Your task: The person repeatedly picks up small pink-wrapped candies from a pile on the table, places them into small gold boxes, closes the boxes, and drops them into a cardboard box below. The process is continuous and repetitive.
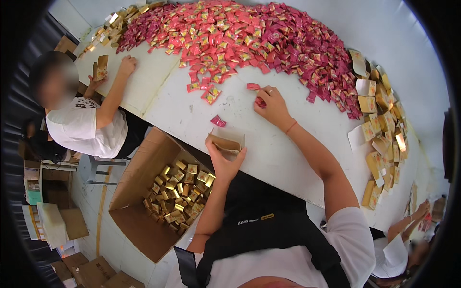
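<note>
My left hand [224,165] grips a small cardboard box [226,142] at the table's near edge, its top open towards me. Over the white tabletop [169,97], my right hand [273,104] pinches red and pink wrapped sachets [253,86], one jutting past the fingertips and another partly hidden under them. A single magenta sachet [218,121] lies just beyond the box. Farther off, a few coral-pink sachets [211,94] rest apart from a large heap of pink sachets [216,39]. Darker magenta sachets [302,46] make up the heap's right side.
Gold printed boxes [385,126] are piled along the right of the table. Below the left edge stands a large carton [133,230] holding many small gold boxes [180,190]. A co-worker [86,122] at left holds a box; another person [392,252] sits at lower right.
</note>
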The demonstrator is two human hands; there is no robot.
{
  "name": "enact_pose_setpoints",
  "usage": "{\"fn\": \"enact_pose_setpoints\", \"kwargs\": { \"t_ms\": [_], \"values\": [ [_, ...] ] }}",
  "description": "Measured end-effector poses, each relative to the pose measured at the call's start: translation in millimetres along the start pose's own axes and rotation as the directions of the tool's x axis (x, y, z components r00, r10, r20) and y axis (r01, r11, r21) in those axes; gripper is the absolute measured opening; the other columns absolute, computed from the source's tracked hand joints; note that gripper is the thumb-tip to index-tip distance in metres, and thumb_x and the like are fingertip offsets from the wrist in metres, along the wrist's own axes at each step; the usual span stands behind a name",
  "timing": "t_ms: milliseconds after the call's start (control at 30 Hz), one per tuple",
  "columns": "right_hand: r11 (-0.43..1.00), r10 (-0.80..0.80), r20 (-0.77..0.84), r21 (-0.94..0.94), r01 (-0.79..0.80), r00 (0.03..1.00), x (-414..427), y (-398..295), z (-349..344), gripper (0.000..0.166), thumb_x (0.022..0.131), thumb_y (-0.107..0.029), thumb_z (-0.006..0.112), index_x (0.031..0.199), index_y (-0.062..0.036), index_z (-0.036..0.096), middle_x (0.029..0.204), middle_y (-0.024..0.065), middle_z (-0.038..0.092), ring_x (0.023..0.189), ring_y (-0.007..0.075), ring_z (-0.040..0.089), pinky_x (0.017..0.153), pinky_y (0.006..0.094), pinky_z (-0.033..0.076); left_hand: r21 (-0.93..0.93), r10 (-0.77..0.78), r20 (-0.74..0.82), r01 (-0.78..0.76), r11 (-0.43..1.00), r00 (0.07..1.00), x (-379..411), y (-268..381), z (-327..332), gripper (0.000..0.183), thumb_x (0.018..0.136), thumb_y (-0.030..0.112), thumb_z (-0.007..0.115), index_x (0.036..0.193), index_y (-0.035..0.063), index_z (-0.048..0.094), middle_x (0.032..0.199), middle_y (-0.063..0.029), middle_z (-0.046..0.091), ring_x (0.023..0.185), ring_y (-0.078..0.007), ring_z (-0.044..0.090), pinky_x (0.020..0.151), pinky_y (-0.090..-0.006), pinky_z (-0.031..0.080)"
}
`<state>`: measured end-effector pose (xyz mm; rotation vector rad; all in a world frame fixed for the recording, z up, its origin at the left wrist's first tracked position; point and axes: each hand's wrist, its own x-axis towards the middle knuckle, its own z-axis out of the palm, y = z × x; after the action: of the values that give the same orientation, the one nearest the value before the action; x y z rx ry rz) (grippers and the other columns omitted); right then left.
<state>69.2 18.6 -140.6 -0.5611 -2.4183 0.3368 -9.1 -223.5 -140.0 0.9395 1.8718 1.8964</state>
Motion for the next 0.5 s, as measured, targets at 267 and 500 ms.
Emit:
{"fn": "enact_pose_setpoints", "kwargs": {
  "t_ms": [267, 500],
  "values": [
    [0.993, 0.104, -0.106, -0.052, -0.11, 0.989, -55.9, 0.7, -55.8, 0.035, 0.071, -0.008, 0.068, 0.106, -0.0089, 0.064, 0.095, 0.0083, 0.06, 0.088, 0.0277, 0.055, 0.075, 0.0385, 0.05, -0.043, 0.188, 0.172, -0.183, 0.982, 0.967, -1.9, 11.0, 24.7, 0.102, 0.069, 0.013, 0.083, 0.144, -0.001, 0.017, 0.133, -0.0182, 0.035, 0.122, -0.0277, 0.043, 0.102, -0.0407, 0.04],
    [0.316, 0.674, 0.122, 0.844, -0.434, 0.728, -58.7, -39.8, -95.0, 0.017, 0.084, -0.008, 0.061, 0.099, -0.0056, 0.068, 0.073, -0.0023, 0.055, 0.058, 0.0066, 0.049, 0.055, 0.0226, 0.045, -0.098, 0.206, 0.308, -0.184, 0.978, 0.929, -4.6, 20.0, 49.3, 0.092, 0.066, 0.006, 0.081, 0.14, 0.0009, 0.026, 0.135, -0.0171, 0.037, 0.124, -0.0276, 0.043, 0.103, -0.0407, 0.039]
  ]
}}
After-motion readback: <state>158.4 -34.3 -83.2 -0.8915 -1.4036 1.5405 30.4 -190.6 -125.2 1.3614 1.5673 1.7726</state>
